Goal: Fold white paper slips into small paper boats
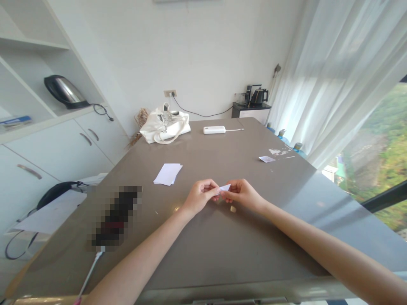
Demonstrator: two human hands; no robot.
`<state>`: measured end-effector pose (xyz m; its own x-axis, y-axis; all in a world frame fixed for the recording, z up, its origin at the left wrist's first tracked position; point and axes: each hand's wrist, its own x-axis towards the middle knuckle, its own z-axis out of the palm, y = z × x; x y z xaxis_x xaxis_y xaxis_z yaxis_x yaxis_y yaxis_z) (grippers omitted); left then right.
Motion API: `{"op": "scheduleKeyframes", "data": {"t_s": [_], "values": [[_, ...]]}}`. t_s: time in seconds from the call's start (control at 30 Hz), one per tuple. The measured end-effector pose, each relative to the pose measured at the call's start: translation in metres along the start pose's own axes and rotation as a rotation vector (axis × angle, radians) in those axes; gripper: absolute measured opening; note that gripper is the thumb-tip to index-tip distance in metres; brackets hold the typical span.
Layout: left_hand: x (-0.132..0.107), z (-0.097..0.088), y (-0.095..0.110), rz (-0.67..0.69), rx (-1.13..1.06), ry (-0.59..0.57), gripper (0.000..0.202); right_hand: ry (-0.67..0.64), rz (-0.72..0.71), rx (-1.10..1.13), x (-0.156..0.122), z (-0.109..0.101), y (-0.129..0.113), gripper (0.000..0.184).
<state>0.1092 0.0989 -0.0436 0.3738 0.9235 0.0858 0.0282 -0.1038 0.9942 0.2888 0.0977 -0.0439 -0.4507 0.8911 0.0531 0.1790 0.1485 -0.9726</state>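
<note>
Between my two hands is a small piece of folded white paper (225, 187), held just above the table. My left hand (203, 194) pinches its left end between thumb and fingers. On the other end, my right hand (240, 192) is closed with thumb and forefinger on the paper. The fingers hide part of it, so the full folded shape cannot be made out. A short stack of white paper sheets (167, 174) lies to the left beyond my left hand. Further right and back rests another small piece of paper (267, 159).
On the brown table (197, 250) lie a pixelated dark object (116, 218) with a white cable (90, 271), a white bag (165, 125), a white power bank (214, 129) and paper scraps (280, 151). A small beige bit (233, 209) sits below my right hand.
</note>
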Motion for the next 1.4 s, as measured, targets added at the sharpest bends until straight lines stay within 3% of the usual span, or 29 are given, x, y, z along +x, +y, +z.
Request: {"op": "scheduleKeyframes", "data": {"t_s": [0.13,0.33,0.53,0.63,0.8,0.87,1.0,1.1,1.23,1.4], "values": [[0.0006,0.0002,-0.0009,0.009,-0.011,0.052,0.022,0.017,-0.013,0.054,0.0,-0.0022,-0.0038,0.04],[0.0001,0.0006,-0.0011,-0.01,0.018,0.03,0.03,0.104,-0.057,0.039,-0.0002,-0.0038,-0.0036,0.038],[-0.005,0.0023,0.0,0.19,0.339,0.174,0.02,0.105,0.046,0.209,0.0032,-0.0009,-0.0018,0.036],[-0.0063,0.0034,-0.0018,0.278,0.512,0.145,0.015,0.129,0.073,0.284,0.0042,-0.0011,-0.0005,0.035],[-0.0067,0.0047,-0.0038,0.294,0.593,0.144,0.017,0.153,0.033,0.295,0.0044,-0.0006,0.0006,0.03],[-0.006,0.0055,-0.0046,0.238,0.518,0.113,0.023,0.155,0.005,0.294,0.004,-0.0008,0.0005,0.027],[-0.0032,0.006,-0.0063,-0.026,0.018,0.019,0.044,0.137,-0.058,0.279,0.0041,-0.0048,0.002,0.022],[-0.0021,0.0043,-0.0061,-0.105,-0.182,-0.019,0.04,0.118,-0.094,0.279,0.005,-0.008,0.0042,0.02],[-0.0021,0.0022,-0.0042,-0.112,-0.189,-0.062,0.037,0.07,-0.074,0.302,0.0048,-0.0079,0.0034,0.021],[-0.0012,0.002,-0.0028,-0.018,-0.088,-0.016,0.033,0.098,-0.063,0.332,0.0034,-0.0064,-0.0005,0.025]]}}
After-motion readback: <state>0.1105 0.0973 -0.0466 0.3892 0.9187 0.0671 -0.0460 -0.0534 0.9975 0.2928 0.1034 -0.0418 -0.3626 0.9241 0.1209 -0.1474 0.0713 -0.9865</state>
